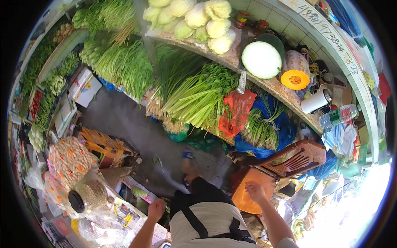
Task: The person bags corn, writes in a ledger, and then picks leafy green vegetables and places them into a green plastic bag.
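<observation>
Near the bottom centre, my left hand (157, 210) hangs beside my body with its fingers curled and nothing seen in it. My right hand (255, 191), its fingers loosely bent and partly apart, appears over the orange seat of a wooden chair (252, 192); whether it touches the seat cannot be told. Ahead of me lie bundles of celery (192, 99), a red plastic bag (237, 108) and green onions (260, 130) on blue plastic. A cut winter melon (262, 60), a cut pumpkin (295, 79) and napa cabbages (197, 15) rest on the ledge above.
A taped cardboard box (105, 144) stands left of the tiled floor (121, 114). Nearby are a bag of peanuts (71, 161), a plastic jar with a black lid (91, 195) and newspaper (130, 217). On the right ledge are a white thermos (315, 101) and a plastic bottle (339, 116).
</observation>
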Demonstrator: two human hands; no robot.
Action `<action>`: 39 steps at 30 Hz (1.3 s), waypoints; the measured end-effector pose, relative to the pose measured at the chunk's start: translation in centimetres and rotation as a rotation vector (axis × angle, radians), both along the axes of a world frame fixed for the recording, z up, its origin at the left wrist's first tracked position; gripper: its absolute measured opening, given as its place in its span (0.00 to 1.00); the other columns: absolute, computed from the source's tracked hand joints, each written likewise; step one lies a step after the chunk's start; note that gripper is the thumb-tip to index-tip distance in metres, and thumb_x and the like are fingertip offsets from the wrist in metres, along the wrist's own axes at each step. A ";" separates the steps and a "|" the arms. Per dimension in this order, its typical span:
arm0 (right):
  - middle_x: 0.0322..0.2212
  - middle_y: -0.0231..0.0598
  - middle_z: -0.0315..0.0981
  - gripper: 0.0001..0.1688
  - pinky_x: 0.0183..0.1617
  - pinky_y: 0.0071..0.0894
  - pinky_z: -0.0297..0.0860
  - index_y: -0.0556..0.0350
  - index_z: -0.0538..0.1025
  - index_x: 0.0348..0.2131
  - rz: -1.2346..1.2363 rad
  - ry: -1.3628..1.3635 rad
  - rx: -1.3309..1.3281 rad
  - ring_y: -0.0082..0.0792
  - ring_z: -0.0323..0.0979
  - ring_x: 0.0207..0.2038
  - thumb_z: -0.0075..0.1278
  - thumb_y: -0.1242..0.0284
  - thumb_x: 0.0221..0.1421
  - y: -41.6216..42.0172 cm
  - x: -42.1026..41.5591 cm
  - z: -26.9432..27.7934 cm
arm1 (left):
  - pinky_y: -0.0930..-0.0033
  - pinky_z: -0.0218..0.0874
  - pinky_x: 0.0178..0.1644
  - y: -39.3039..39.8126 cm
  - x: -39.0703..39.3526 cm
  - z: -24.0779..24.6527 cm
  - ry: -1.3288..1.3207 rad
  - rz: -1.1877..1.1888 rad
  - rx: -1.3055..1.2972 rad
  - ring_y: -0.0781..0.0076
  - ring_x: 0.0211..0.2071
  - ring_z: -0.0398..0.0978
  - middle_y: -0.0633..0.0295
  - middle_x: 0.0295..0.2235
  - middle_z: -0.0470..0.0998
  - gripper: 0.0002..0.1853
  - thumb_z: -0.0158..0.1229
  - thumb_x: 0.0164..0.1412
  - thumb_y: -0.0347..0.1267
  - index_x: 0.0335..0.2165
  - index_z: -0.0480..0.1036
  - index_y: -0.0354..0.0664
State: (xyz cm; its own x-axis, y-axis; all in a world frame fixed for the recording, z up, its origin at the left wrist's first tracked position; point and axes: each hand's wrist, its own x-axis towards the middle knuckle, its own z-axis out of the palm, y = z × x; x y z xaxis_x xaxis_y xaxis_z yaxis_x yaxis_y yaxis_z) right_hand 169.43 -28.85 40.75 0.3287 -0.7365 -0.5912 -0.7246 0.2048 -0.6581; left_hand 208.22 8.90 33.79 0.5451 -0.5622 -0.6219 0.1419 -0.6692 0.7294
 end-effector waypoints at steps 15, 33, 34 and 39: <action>0.32 0.42 0.79 0.12 0.40 0.31 0.72 0.54 0.77 0.44 0.486 -0.195 -0.219 0.33 0.77 0.33 0.53 0.69 0.62 -7.7 20.0 4.8 | 0.71 0.70 0.37 1.4 -6.3 4.6 -0.174 0.249 -0.072 0.71 0.31 0.81 0.57 0.30 0.82 0.11 0.53 0.66 0.31 0.42 0.78 0.39; 0.31 0.46 0.81 0.12 0.32 0.34 0.73 0.56 0.78 0.41 0.449 0.388 -0.214 0.35 0.78 0.29 0.54 0.70 0.58 -15.8 -4.1 -4.2 | 0.72 0.69 0.36 3.0 -13.5 2.7 0.011 0.478 0.023 0.74 0.31 0.79 0.59 0.30 0.82 0.11 0.54 0.64 0.30 0.43 0.78 0.39; 0.30 0.45 0.81 0.09 0.28 0.32 0.73 0.57 0.78 0.37 0.164 0.309 -0.055 0.34 0.78 0.28 0.53 0.71 0.58 -15.3 -5.2 -3.3 | 0.73 0.68 0.36 3.4 -13.3 1.9 0.115 0.579 -0.032 0.76 0.29 0.78 0.60 0.28 0.81 0.11 0.54 0.64 0.30 0.42 0.78 0.39; 0.32 0.41 0.80 0.06 0.28 0.29 0.74 0.58 0.77 0.36 0.190 0.125 0.015 0.29 0.78 0.29 0.49 0.78 0.61 -9.3 -7.8 3.1 | 0.74 0.68 0.37 0.8 -4.7 -0.3 -0.033 0.472 -0.010 0.79 0.30 0.76 0.64 0.28 0.80 0.10 0.53 0.64 0.28 0.41 0.77 0.39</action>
State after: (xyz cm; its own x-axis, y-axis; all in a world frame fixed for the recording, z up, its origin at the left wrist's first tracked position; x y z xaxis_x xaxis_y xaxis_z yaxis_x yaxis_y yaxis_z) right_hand 161.66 -38.13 43.83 0.3842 -0.6590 -0.6466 -0.8271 0.0656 -0.5583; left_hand 203.48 9.74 33.46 0.7620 -0.2540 -0.5957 0.4052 -0.5305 0.7446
